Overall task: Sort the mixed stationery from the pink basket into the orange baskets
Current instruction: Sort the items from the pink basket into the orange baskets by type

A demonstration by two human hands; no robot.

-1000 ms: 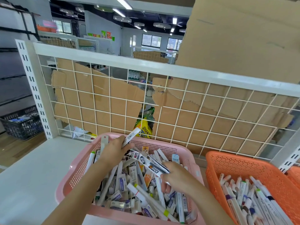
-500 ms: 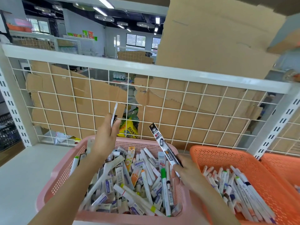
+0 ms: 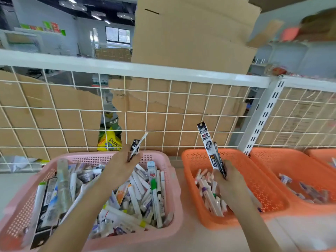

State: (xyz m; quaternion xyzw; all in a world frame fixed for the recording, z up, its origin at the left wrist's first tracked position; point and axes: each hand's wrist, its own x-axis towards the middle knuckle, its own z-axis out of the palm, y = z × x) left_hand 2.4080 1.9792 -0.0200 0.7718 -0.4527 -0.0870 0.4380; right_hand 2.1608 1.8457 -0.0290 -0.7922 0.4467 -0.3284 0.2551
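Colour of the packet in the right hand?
The packet is black with white and orange print; head view.

Perforated matt plastic pink basket (image 3: 160, 157) and orange basket (image 3: 254, 179); white-coated metal wire grid (image 3: 163, 113); rough brown cardboard (image 3: 190, 33) upper centre.

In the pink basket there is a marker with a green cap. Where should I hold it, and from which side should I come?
Probably the white barrel just below the cap, pinched from above across its width. The marker lies flat on top of the pile near the right wall of the pink basket, pointing away from you, its upper side uncovered.
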